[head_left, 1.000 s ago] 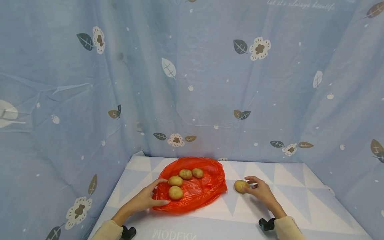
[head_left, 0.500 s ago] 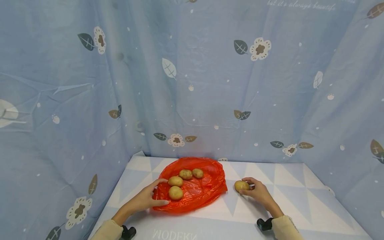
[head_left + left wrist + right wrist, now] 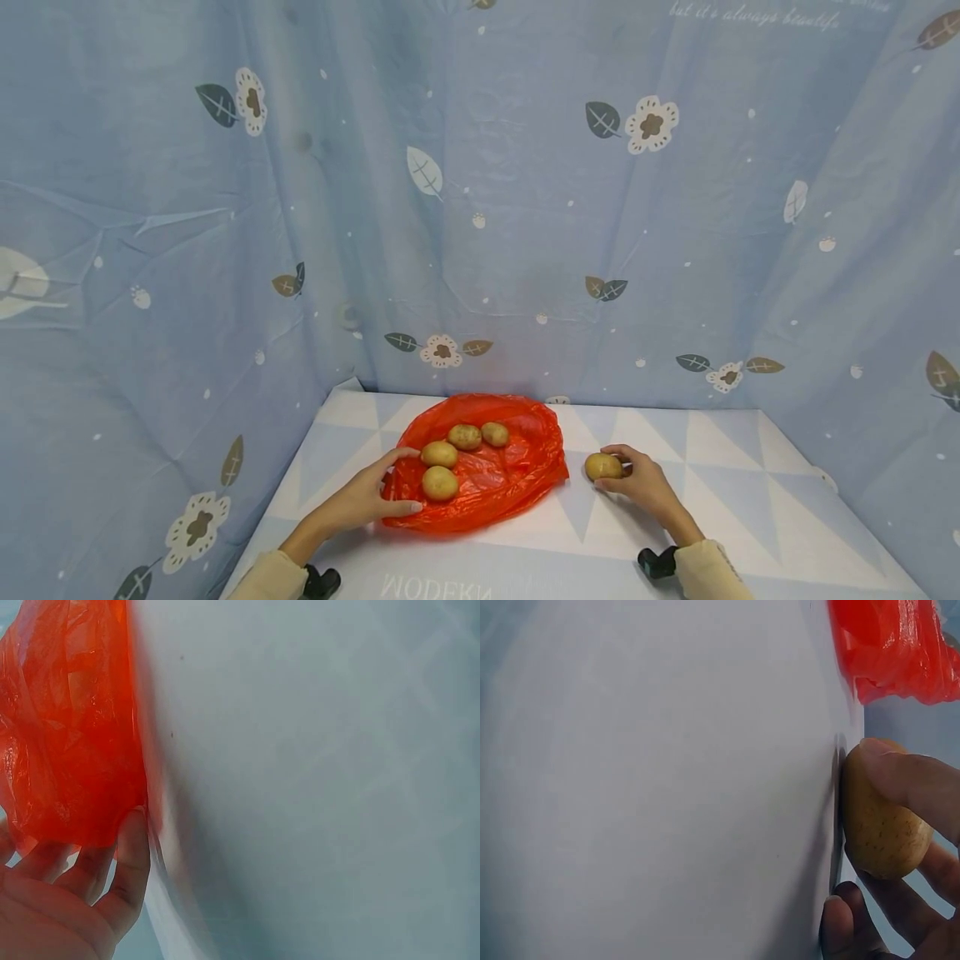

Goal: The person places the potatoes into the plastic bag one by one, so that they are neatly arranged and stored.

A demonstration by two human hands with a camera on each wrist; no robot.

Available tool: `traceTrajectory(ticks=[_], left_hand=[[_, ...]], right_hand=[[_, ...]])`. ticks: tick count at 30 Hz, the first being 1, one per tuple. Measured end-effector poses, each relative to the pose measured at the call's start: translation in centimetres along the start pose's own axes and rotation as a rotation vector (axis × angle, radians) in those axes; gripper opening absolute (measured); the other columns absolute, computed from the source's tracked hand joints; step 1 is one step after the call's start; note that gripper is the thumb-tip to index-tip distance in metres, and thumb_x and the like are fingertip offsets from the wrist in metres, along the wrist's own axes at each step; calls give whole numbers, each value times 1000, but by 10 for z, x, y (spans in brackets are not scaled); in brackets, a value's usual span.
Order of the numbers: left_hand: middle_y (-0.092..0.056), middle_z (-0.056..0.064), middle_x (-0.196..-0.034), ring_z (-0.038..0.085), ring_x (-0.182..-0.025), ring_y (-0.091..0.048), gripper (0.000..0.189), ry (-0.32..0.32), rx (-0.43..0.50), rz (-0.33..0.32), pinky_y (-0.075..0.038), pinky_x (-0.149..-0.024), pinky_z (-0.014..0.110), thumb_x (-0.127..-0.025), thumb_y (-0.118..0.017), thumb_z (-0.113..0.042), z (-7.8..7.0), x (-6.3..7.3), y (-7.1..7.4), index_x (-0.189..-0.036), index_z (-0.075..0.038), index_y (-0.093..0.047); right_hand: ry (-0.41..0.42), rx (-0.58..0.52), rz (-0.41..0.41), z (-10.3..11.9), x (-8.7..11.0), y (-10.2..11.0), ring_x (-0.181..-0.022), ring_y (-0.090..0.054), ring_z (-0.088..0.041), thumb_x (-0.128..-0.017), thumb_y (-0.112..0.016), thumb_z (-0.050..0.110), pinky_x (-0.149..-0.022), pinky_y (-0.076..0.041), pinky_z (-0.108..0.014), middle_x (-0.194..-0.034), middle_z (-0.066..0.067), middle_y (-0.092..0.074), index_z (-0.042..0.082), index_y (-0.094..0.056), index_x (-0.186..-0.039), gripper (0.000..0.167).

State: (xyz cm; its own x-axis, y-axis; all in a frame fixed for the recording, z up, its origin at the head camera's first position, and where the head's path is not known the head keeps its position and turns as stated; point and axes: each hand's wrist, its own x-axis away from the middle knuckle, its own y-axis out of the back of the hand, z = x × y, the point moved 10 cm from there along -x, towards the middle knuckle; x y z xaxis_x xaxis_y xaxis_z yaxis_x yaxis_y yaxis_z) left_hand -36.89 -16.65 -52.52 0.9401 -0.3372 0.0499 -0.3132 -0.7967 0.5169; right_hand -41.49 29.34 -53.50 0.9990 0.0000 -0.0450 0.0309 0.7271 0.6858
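Observation:
At the left rim of a red plastic bag (image 3: 510, 492), my left hand (image 3: 369, 493) holds the bag with thumb and fingers spread apart. Its fingertips meet the red film in the left wrist view, partly hidden by it. Several potatoes (image 3: 439, 483) lie in the bag, two of them close to this hand. To the right of the bag, my right hand (image 3: 647, 485) grips a single potato (image 3: 602, 467) between thumb and fingers. The right wrist view shows this potato (image 3: 885, 825) close over the tabletop, the thumb across its upper end and fingers under its lower end.
A white and pale-blue patterned tabletop (image 3: 525, 554) lies under everything. Blue printed curtains (image 3: 525, 250) stand behind it and along both sides. A strip of tabletop separates the bag from the right hand.
My right hand has moved slightly left and its fingers have closed further around the potato, which stays at nearly the same spot. The left hand and the bag have not visibly moved.

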Motion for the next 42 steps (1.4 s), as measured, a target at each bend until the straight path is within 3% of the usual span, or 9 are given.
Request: traceTrajectory(ticks=[6, 16, 27, 42], left_hand=[[-55, 10, -135, 29, -111, -54, 79, -1, -5, -3, -51, -91, 55, -83, -87, -37, -1, 0, 0, -149, -19, -47], [-55, 10, -134, 29, -111, -54, 79, -1, -14, -9, -51, -91, 55, -83, -87, -36, -1, 0, 1, -149, -19, -47], [-56, 9, -132, 28, -110, -54, 80, 11, -14, -11, -51, -91, 54, -83, -87, -37, 0, 1, 1, -149, -20, -47], [-56, 9, -133, 28, -110, -55, 80, 4, -9, -10, -51, -91, 53, -83, -88, -37, -2, 0, 2, -150, -19, -47]], right_hand=[[-21, 2, -30, -2, 0, 0, -92, -59, -22, -72, -96, 28, -78, -50, -33, -114, -11, -69, 8, -67, -126, 64], [2, 18, -65, 0, 1, 3, -98, -62, -23, -71, -96, 31, -87, -53, -44, -115, -11, -70, 7, -68, -124, 65], [-2, -37, -71, 3, 6, 6, -93, -62, -22, -71, -96, 29, -78, -51, -33, -115, -10, -69, 7, -68, -124, 64], [8, -76, -76, 16, 6, 8, -98, -63, -24, -72, -95, 33, -78, -52, -33, -119, -9, -69, 11, -68, -126, 64]])
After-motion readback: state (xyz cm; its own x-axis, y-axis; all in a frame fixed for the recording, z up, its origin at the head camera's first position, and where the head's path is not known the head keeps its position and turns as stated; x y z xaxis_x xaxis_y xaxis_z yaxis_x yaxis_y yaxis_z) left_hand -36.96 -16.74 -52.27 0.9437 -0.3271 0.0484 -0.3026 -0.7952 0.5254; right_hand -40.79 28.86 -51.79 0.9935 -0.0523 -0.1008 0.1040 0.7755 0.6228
